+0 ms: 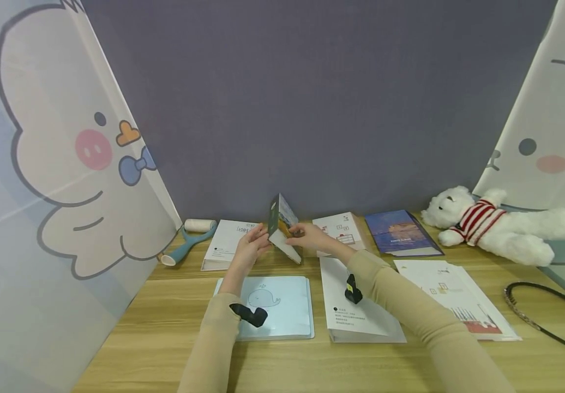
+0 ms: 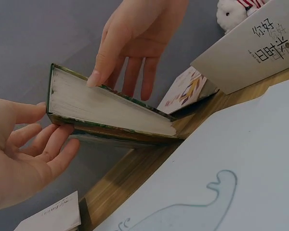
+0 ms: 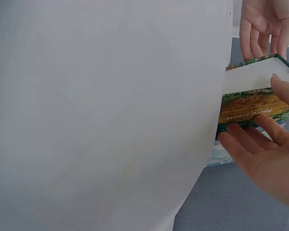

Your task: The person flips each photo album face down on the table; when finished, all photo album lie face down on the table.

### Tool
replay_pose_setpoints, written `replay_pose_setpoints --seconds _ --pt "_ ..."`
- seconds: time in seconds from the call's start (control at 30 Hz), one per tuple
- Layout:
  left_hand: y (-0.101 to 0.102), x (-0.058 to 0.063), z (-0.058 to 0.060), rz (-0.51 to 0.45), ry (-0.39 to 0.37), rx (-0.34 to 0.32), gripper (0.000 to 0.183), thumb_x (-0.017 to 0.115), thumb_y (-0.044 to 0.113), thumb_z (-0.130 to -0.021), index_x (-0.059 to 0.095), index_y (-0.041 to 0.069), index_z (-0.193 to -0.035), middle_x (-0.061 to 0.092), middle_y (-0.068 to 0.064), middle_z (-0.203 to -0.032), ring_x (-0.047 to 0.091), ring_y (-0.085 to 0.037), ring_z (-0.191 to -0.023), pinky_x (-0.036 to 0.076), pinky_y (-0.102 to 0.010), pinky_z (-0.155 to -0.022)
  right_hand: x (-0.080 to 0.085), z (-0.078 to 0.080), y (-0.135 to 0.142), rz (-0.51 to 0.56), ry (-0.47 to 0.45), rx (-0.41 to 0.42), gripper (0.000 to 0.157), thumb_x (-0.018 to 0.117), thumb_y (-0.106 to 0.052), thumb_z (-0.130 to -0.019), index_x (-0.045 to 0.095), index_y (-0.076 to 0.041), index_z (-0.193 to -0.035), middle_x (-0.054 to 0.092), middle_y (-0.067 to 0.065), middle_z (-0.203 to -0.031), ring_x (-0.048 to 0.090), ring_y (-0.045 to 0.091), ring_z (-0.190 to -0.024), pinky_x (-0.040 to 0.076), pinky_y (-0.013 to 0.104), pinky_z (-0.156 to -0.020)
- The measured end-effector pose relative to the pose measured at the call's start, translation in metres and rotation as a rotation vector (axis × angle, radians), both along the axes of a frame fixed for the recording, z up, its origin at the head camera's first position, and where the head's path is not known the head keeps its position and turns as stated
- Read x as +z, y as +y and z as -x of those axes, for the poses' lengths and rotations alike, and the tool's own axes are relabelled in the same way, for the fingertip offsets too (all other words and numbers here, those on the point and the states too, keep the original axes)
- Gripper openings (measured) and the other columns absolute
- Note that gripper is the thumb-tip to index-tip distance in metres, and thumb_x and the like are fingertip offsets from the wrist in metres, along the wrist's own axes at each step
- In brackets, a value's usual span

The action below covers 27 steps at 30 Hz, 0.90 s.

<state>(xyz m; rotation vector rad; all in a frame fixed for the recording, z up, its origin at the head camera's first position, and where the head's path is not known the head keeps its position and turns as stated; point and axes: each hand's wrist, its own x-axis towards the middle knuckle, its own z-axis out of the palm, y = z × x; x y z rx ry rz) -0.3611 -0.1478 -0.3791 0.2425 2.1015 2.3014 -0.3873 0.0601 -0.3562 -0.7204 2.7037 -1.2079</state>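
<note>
A small thick photo album (image 1: 284,248) with a green patterned cover stands tilted on its end above the back middle of the table, its white page edges showing. At its left side my left hand (image 1: 249,248) pinches a cover corner between thumb and fingers, seen closely in the left wrist view. On the opposite side, my right hand (image 1: 313,238) grips the album, thumb on the page edges and fingers on the cover in the right wrist view. The spine (image 3: 250,108) there reads "PHOTO ALBUM". A large pale surface hides much of that view.
A light-blue whale-drawing notebook (image 1: 282,319) and a white album (image 1: 361,322) lie in front. Around them are another white album (image 1: 221,248), a pale album (image 1: 334,226), a blue album (image 1: 400,232), white booklets (image 1: 459,295), a blue-handled roller (image 1: 184,251), a plush bear (image 1: 508,229) and a headband (image 1: 547,286).
</note>
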Motion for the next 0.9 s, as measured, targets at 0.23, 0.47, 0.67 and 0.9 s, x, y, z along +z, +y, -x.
replay_pose_setpoints --seconds 0.23,0.47,0.67,0.9 --pt "0.0022 -0.0012 0.0010 -0.045 0.009 -0.003 0.053 0.045 0.010 -0.099 0.025 0.003 -0.148 0.037 -0.016 -0.145 0.042 -0.033 -0.130 0.036 -0.041 -0.109 0.0007 -0.0002 0.0010 0.079 -0.007 0.015 0.064 0.066 -0.030 -0.088 0.040 -0.002 -0.139 0.048 0.018 -0.138 0.049 0.035 -0.124 0.047 0.042 -0.098" --pt "0.0050 0.0012 0.0033 -0.091 0.005 -0.007 0.051 0.044 0.011 -0.100 0.027 0.007 -0.148 0.035 -0.011 -0.148 0.035 -0.029 -0.136 0.032 -0.046 -0.111 0.0022 0.0006 0.0019 0.151 -0.025 0.053 0.086 0.068 -0.028 -0.087 0.013 -0.012 -0.151 0.040 0.022 -0.143 0.045 0.037 -0.128 0.044 0.044 -0.101" --pt "0.0075 0.0024 0.0026 -0.041 0.011 -0.037 0.047 0.040 0.020 -0.102 0.031 0.007 -0.146 0.033 -0.015 -0.149 0.031 -0.032 -0.138 0.030 -0.048 -0.112 0.0031 0.0003 0.0018 0.186 0.012 0.142 0.085 0.067 -0.018 -0.088 0.011 -0.023 -0.152 0.027 0.019 -0.151 0.039 0.039 -0.131 0.046 0.045 -0.099" --pt "0.0053 -0.0031 0.0007 0.001 -0.034 -0.073 0.047 0.034 0.029 -0.103 0.029 0.009 -0.146 0.036 -0.019 -0.146 0.035 -0.037 -0.134 0.031 -0.051 -0.110 0.0035 -0.0025 0.0021 0.157 0.039 0.201 0.067 0.061 -0.022 -0.093 0.026 -0.023 -0.149 0.026 0.013 -0.153 0.034 0.038 -0.135 0.043 0.048 -0.101"
